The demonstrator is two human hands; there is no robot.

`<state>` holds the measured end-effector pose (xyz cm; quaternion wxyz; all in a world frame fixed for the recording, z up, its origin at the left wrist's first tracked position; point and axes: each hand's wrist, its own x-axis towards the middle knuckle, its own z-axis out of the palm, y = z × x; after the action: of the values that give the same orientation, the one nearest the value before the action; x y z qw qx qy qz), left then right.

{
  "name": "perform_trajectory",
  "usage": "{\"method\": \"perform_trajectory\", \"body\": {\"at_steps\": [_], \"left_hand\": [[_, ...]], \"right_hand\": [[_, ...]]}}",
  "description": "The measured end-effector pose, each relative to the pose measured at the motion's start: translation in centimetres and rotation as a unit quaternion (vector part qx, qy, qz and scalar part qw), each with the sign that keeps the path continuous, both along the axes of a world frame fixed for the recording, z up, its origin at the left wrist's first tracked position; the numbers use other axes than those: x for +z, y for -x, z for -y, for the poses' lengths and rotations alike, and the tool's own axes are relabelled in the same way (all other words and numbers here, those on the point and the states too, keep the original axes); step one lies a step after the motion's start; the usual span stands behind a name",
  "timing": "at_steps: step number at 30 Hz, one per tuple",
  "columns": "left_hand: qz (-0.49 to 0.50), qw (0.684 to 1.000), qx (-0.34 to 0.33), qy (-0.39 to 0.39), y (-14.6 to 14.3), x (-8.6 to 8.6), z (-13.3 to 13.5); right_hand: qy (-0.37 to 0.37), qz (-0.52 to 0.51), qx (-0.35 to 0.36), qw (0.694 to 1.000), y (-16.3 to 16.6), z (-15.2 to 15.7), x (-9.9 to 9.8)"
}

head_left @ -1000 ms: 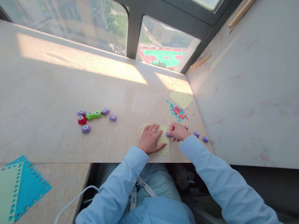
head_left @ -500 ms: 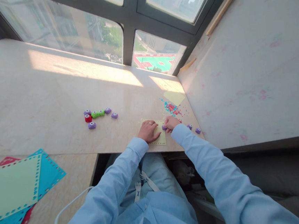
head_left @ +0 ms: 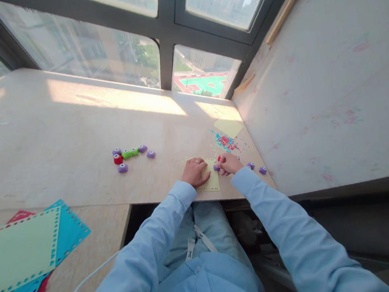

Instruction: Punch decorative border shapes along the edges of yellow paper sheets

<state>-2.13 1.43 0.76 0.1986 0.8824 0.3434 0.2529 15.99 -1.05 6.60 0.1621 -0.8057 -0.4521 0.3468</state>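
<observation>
A small pale yellow sheet of paper [head_left: 213,180] with punched shapes along its edges lies near the table's front edge. My left hand [head_left: 195,172] rests on it with the fingers stretched out. A purple craft punch [head_left: 216,167] sits at the sheet's right edge, and my right hand [head_left: 229,163] has closed fingers on it; its fingertips are partly hidden. A red craft punch [head_left: 219,158] shows just behind those fingers. Beside my right wrist are further purple punches [head_left: 262,170], some partly covered by the hand and sleeve.
Red and blue paper bits [head_left: 226,142] lie behind my right hand, by another yellow sheet [head_left: 229,127]. Several purple, green and red punches [head_left: 125,154] stand to the left. Punched coloured sheets [head_left: 23,252] and a white cable [head_left: 87,280] are front left. A wall [head_left: 330,107] bounds the right.
My right hand has shifted slightly and its fingers have loosened a little around the purple punch, uncovering the red punch behind. My left hand stays on the sheet. The view has tilted slightly.
</observation>
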Motion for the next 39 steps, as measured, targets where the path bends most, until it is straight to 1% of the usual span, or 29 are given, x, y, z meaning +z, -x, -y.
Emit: {"method": "perform_trajectory", "body": {"at_steps": [6,10,11,14,16,17,21,23,25,29,31,34,36,37,39], "left_hand": [[0.001,1.000,0.000,0.006,0.0,0.1,0.0],[0.014,1.000,0.005,0.005,0.0,0.2,0.0],[0.016,1.000,0.007,0.005,0.0,0.2,0.0],[0.022,1.000,0.008,0.001,0.0,0.1,0.0],[0.025,1.000,0.010,-0.002,0.0,0.0,-0.1],[0.027,1.000,0.012,-0.003,-0.1,-0.1,-0.1],[0.021,1.000,0.017,-0.005,-0.1,0.0,-0.1],[0.010,1.000,0.012,-0.016,-0.1,0.1,0.1],[-0.009,0.999,0.007,-0.033,-0.1,0.3,0.4],[-0.055,0.996,0.010,-0.065,-0.3,0.8,1.0],[-0.072,0.995,0.005,-0.071,-0.3,1.0,1.1],[-0.085,0.994,-0.012,-0.063,-0.1,1.2,1.1],[-0.068,0.996,-0.011,-0.057,0.0,1.1,1.2],[-0.049,0.997,0.000,-0.059,0.2,1.0,1.3],[0.005,0.996,0.045,-0.071,0.9,0.7,1.6]], "right_hand": [[-0.080,-0.022,0.011,0.996,-1.8,1.7,0.0],[-0.136,-0.018,0.009,0.990,-2.1,2.8,-0.5],[-0.154,-0.011,0.022,0.988,-2.0,3.0,-0.7],[-0.199,0.029,0.105,0.974,-1.8,3.4,-1.4],[-0.210,0.065,0.140,0.965,-2.0,3.5,-1.9],[-0.213,0.086,0.140,0.963,-2.2,3.6,-2.1],[-0.237,0.150,0.079,0.957,-3.1,4.5,-2.6],[-0.250,0.140,0.061,0.956,-3.0,5.1,-2.8],[-0.260,0.106,0.071,0.957,-2.4,5.8,-3.1],[-0.273,0.035,0.138,0.951,-0.1,6.7,-4.1],[-0.273,0.038,0.164,0.947,0.8,6.9,-4.7],[-0.274,0.061,0.161,0.946,1.5,7.1,-5.2],[-0.281,0.068,0.157,0.944,1.4,7.1,-5.4],[-0.285,0.067,0.158,0.943,1.3,7.1,-5.5],[-0.296,0.062,0.159,0.940,1.2,7.2,-5.8]]}}
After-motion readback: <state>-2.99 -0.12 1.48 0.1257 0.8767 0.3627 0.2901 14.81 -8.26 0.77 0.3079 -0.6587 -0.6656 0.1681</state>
